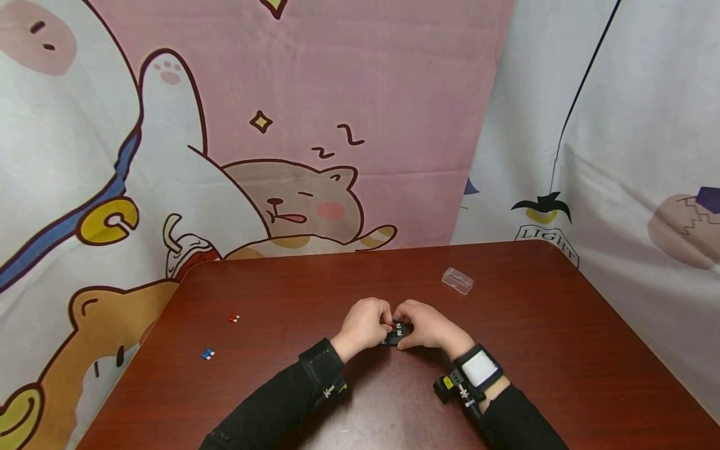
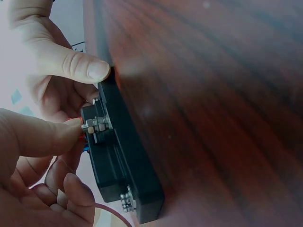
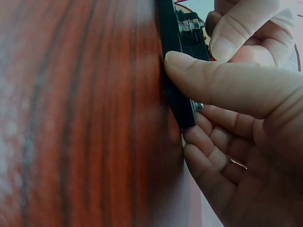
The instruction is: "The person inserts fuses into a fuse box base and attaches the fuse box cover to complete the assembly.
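Both hands meet over a small black block (image 1: 394, 338) low on the brown table. It has a raised middle and metal bolts with nuts (image 2: 97, 124), so it resembles an electrical terminal base; its exact kind cannot be told. My right hand (image 1: 430, 326) grips one end, the thumb (image 3: 208, 81) along its side and other fingers around the end. Thumb and fingers of my left hand (image 1: 364, 324) pinch a small red part (image 2: 75, 120) at the block's upper side, beside a bolt. Most of that part is hidden by the fingers. A bit of blue (image 2: 86, 148) shows just below it.
To the left on the table (image 1: 315, 281) lie a small red piece (image 1: 234, 318) and a small blue piece (image 1: 208, 354), each with whitish ends. A clear plastic case (image 1: 458, 281) lies beyond my right hand. A printed cloth (image 1: 394, 94) hangs behind the table.
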`<action>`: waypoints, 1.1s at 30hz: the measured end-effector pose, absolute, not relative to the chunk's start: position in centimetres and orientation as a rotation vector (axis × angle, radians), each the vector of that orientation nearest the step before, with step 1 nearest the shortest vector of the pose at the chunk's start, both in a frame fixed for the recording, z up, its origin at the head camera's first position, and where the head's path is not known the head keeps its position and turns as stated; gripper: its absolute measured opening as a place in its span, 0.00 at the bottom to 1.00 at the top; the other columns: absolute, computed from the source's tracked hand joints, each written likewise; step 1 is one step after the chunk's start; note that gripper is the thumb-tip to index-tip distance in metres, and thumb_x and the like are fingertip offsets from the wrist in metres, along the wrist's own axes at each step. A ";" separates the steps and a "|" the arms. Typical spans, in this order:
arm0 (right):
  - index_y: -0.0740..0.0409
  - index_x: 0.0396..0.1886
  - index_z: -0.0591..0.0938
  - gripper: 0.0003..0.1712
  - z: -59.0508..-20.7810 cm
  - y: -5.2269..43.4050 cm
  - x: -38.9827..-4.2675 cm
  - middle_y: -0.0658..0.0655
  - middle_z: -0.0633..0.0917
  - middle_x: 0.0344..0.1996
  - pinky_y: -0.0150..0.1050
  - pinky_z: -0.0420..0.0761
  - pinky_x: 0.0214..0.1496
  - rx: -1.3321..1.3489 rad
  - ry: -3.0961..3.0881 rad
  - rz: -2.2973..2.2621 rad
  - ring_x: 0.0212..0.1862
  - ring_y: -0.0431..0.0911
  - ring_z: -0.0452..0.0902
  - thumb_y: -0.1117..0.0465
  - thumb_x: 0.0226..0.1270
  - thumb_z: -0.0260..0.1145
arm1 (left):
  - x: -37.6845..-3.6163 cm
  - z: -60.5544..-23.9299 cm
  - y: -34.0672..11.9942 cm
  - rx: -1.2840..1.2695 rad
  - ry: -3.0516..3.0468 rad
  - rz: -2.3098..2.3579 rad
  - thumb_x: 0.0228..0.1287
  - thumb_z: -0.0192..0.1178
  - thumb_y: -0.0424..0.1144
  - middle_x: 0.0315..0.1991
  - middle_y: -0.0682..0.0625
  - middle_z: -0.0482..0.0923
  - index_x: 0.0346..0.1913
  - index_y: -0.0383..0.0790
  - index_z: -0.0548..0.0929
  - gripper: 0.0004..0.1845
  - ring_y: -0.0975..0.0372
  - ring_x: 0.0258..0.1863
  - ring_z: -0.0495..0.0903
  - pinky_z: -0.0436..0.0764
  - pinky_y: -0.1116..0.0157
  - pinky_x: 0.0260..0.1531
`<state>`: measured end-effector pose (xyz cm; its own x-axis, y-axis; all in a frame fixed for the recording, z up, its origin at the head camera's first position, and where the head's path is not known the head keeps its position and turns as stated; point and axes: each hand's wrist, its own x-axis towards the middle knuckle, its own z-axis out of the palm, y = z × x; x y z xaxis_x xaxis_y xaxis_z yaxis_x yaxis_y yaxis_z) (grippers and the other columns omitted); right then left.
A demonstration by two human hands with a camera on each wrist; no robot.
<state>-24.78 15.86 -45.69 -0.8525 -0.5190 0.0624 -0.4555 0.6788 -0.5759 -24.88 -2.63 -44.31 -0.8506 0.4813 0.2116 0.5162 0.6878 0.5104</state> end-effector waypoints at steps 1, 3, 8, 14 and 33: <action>0.55 0.39 0.80 0.24 -45.7 15.9 -24.8 0.50 0.77 0.36 0.40 0.74 0.42 -0.809 2.779 -0.910 0.38 0.45 0.73 0.62 0.42 0.83 | -24.9 -44.3 -2.6 -0.840 -2.831 -0.879 0.49 0.73 0.29 0.19 0.62 0.74 0.18 0.48 0.80 0.14 0.68 0.23 0.72 0.72 0.69 0.27; 0.56 0.39 0.81 0.24 -45.8 15.9 -24.8 0.50 0.77 0.36 0.40 0.74 0.43 -0.805 2.777 -0.914 0.38 0.45 0.73 0.62 0.42 0.83 | -24.9 -44.2 -2.6 -0.846 -2.832 -0.868 0.49 0.73 0.29 0.19 0.62 0.74 0.18 0.48 0.80 0.14 0.68 0.22 0.72 0.72 0.69 0.26; 0.56 0.40 0.81 0.24 -45.8 15.9 -24.8 0.50 0.77 0.36 0.41 0.75 0.43 -0.807 2.771 -0.925 0.38 0.44 0.73 0.62 0.42 0.83 | -25.0 -44.1 -2.6 -0.861 -2.839 -0.858 0.48 0.72 0.29 0.18 0.62 0.73 0.17 0.48 0.81 0.13 0.68 0.22 0.72 0.71 0.69 0.25; 0.57 0.40 0.81 0.25 -45.9 16.0 -24.7 0.50 0.77 0.36 0.41 0.75 0.43 -0.827 2.771 -0.940 0.38 0.44 0.73 0.63 0.42 0.83 | -24.9 -44.0 -2.6 -0.875 -2.853 -0.833 0.46 0.71 0.27 0.19 0.62 0.73 0.18 0.48 0.81 0.13 0.68 0.23 0.72 0.71 0.70 0.26; 0.57 0.40 0.81 0.25 -45.7 15.8 -24.6 0.50 0.77 0.36 0.40 0.74 0.42 -0.826 2.787 -0.905 0.38 0.44 0.71 0.63 0.42 0.83 | -25.2 -43.0 -1.9 -0.671 -3.050 -0.876 0.46 0.76 0.32 0.16 0.63 0.76 0.17 0.49 0.85 0.11 0.67 0.18 0.73 0.73 0.67 0.19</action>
<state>-24.61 15.84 -45.72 -0.8484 -0.5243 0.0727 -0.4670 0.6767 -0.5691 -25.16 -1.92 -43.01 -0.9094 0.4156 0.0160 0.3608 0.7691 0.5275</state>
